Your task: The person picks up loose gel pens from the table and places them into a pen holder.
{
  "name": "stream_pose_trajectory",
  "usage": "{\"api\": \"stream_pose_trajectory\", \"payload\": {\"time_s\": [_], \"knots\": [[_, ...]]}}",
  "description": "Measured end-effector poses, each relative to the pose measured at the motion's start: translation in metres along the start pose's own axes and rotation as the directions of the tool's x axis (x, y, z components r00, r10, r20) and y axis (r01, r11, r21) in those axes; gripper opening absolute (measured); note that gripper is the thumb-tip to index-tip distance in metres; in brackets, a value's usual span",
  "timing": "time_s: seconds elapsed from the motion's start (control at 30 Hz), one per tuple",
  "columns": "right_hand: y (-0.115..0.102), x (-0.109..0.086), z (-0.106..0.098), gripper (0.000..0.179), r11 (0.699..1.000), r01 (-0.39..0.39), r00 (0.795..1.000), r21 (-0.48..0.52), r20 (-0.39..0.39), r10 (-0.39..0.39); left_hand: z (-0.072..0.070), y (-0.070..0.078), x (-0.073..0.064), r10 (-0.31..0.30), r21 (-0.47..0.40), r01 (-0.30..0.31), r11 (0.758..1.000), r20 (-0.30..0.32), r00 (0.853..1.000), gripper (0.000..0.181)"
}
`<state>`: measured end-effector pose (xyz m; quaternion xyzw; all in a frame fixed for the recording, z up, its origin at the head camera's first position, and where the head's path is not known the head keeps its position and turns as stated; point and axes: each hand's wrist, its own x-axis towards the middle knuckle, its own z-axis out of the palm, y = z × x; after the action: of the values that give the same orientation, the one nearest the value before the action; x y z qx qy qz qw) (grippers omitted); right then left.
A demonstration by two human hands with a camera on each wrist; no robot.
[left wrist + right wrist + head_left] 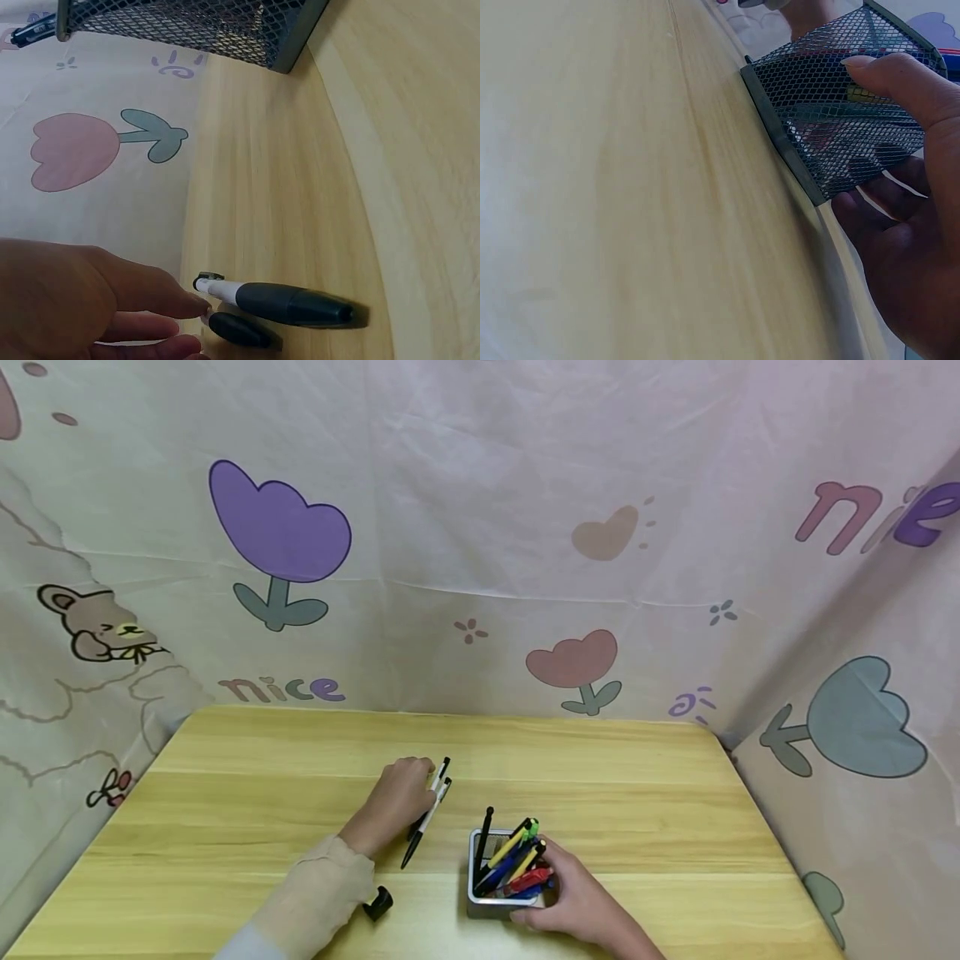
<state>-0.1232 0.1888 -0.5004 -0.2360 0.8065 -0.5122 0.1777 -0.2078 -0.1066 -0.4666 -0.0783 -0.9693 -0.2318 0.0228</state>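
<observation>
My left hand (pixel 405 789) reaches over two white pens with black grips that lie side by side on the table. Its thumb and curled fingers pinch the white barrel of the farther pen (pixel 240 330), partly hidden behind the thumb. The nearer pen (pixel 289 304) lies free beside it. My right hand (pixel 573 893) grips a square mesh pen holder (pixel 840 112), thumb on one side and fingers round another. The holder stands upright, filled with several pens in black, yellow, blue and green, plus a red one (pixel 527 882).
A light wood-grain table (pixel 645 793) lies beneath everything. Behind and beside it hangs a pale cloth (pixel 480 485) printed with flowers, a bear and lettering. A small black piece (pixel 378 903) shows next to the left sleeve cuff.
</observation>
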Motion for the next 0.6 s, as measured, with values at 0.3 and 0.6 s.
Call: {"api": "stream_pose_trajectory", "payload": {"time_s": [0.3,0.6], "knots": [[-0.0032,-0.0006,-0.001,0.07,1.0,-0.013,1.0,0.008,-0.001,0.013,0.0013,-0.0007,0.0012,-0.025,-0.026,0.025,0.999,0.013,1.0,0.03],[0.0011,-0.0003,-0.0001,0.073,0.999,-0.02,1.0,0.025,0.012,0.02,-0.0012,-0.0019,-0.0012,-0.045,-0.03,0.046,0.999,0.029,0.999,0.028]]}}
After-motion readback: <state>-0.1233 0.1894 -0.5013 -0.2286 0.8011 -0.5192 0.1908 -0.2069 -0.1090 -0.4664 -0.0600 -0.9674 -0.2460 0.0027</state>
